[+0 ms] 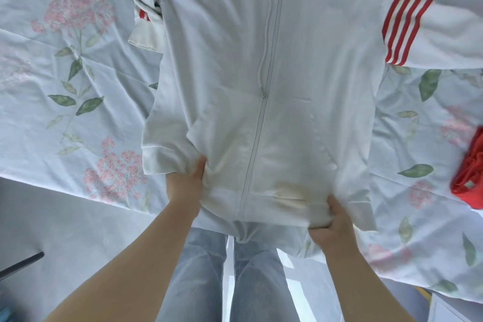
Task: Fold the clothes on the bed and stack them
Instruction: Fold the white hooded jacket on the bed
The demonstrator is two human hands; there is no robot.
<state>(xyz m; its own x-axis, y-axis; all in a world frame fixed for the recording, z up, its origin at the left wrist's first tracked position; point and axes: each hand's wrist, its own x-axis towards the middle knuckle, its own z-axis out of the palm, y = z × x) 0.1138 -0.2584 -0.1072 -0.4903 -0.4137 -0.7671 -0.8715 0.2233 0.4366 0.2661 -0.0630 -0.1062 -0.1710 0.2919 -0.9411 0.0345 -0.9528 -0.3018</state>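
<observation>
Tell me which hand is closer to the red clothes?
Right. The right hand grips the hem of the white jacket toward the red garment; the left hand grips the hem farther away.

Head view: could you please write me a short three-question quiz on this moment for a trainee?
1. True or false: the left hand and the right hand both grip the white jacket near its bottom hem.
2. What colour are the stripes on the jacket's sleeves? A blue, B red, C green.
3. Fill in: the bundled red garment lies on the flowered sheet on the person's ___ side.
Key: 1 true; 2 B; 3 right.
</observation>
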